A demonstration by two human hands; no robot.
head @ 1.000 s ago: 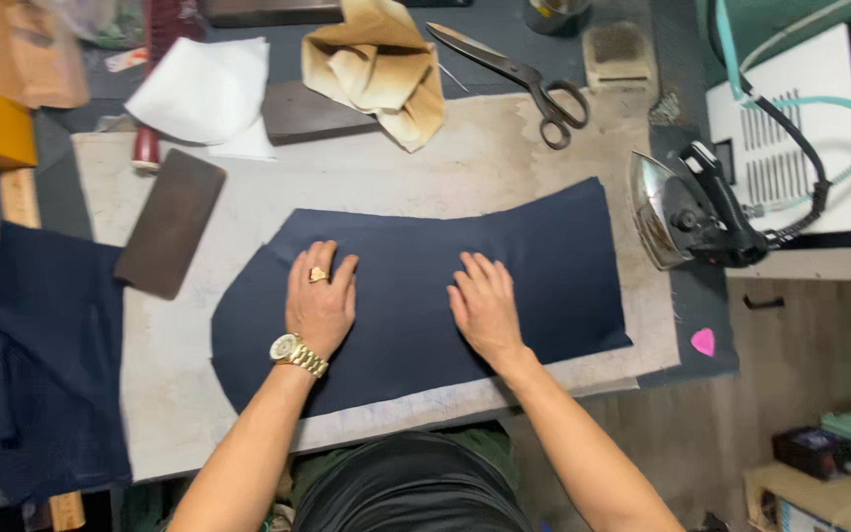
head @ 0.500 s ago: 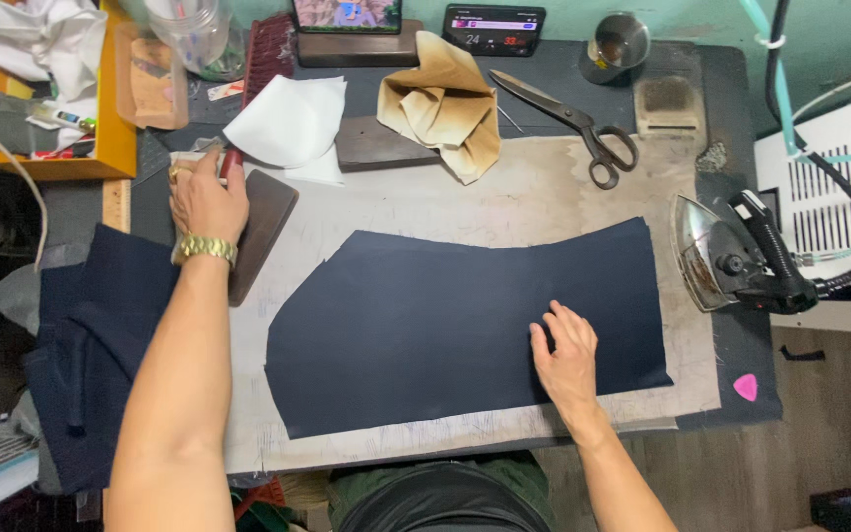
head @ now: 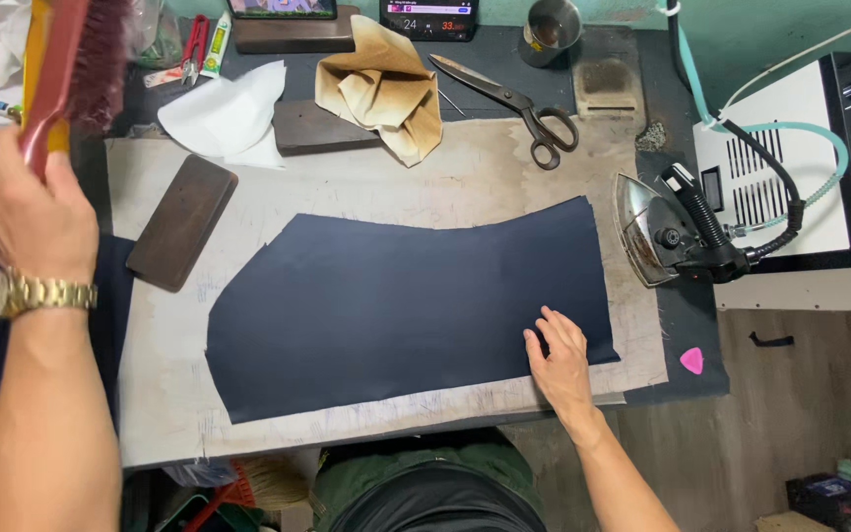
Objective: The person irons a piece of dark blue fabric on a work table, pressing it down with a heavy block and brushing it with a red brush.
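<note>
A dark navy fabric piece (head: 406, 305) lies flat on the pale pressing board (head: 169, 394). My right hand (head: 558, 360) rests flat, fingers spread, on the fabric's lower right corner. My left hand (head: 27, 212), with a gold watch and ring, is raised at the far left and grips a red-handled brush with dark bristles (head: 76, 64), held up above the table's left edge.
A steam iron (head: 667, 232) stands at the right of the board. Scissors (head: 519, 99), crumpled brown paper (head: 381, 89), white cloth (head: 224, 113) and two dark wooden blocks (head: 181, 222) lie along the back and left. A pink chalk piece (head: 691, 360) sits at the right.
My left hand has picked up the brush from the left side and lifted it. My right hand has stayed on the fabric's lower right corner.
</note>
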